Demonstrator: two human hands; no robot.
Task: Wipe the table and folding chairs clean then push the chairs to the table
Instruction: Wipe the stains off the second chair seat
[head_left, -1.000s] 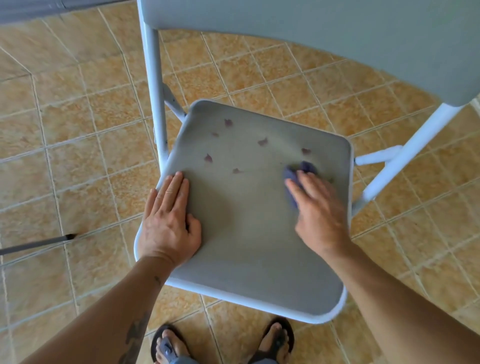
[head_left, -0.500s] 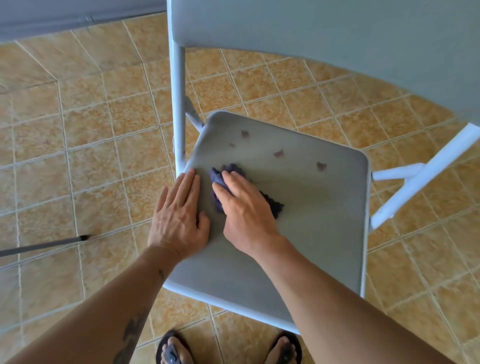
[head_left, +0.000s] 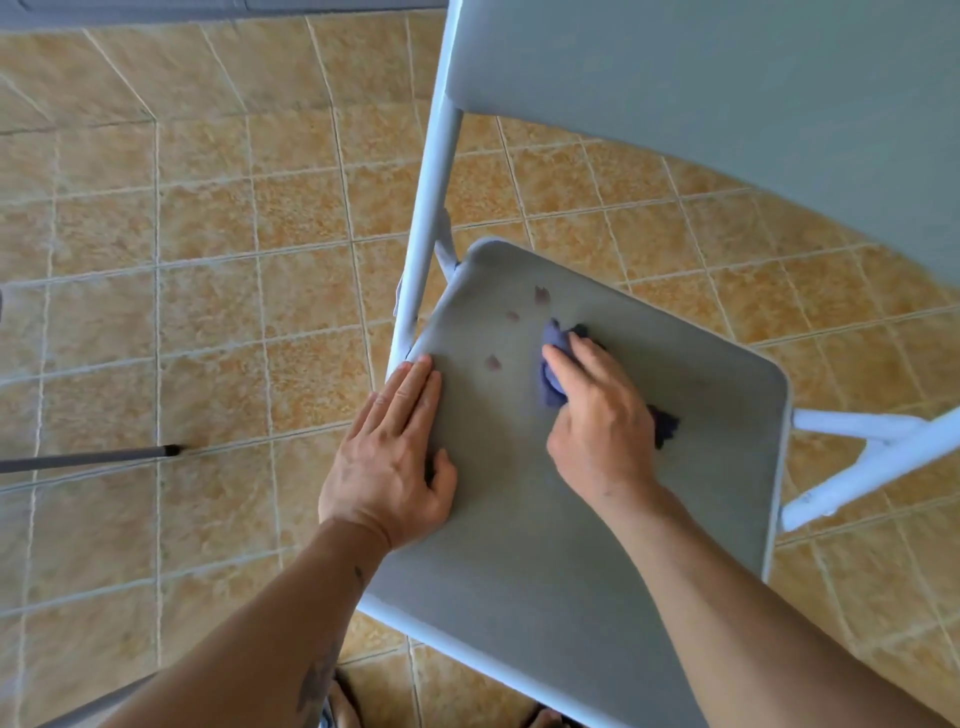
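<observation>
A grey folding chair stands before me, its seat (head_left: 675, 467) facing up and its backrest (head_left: 727, 104) filling the upper right. My left hand (head_left: 389, 457) lies flat, fingers straight, on the seat's left edge. My right hand (head_left: 597, 421) presses a purple cloth (head_left: 553, 358) onto the middle of the seat, fingers over it; part of the cloth shows behind the hand. Three small dark purple marks (head_left: 542, 295) sit on the seat's far left part.
The floor (head_left: 208, 260) is tan tile. A dark thin leg tip (head_left: 169, 450) reaches in from the left. A grey edge (head_left: 156, 10) runs along the top left. The chair's pale frame tubes (head_left: 431, 208) stand on both sides. My sandalled feet are at the bottom.
My right hand swept the cloth from the seat's right side to its left, then back toward the middle and farther up. Fewer marks show. The left hand stayed on the left edge.
</observation>
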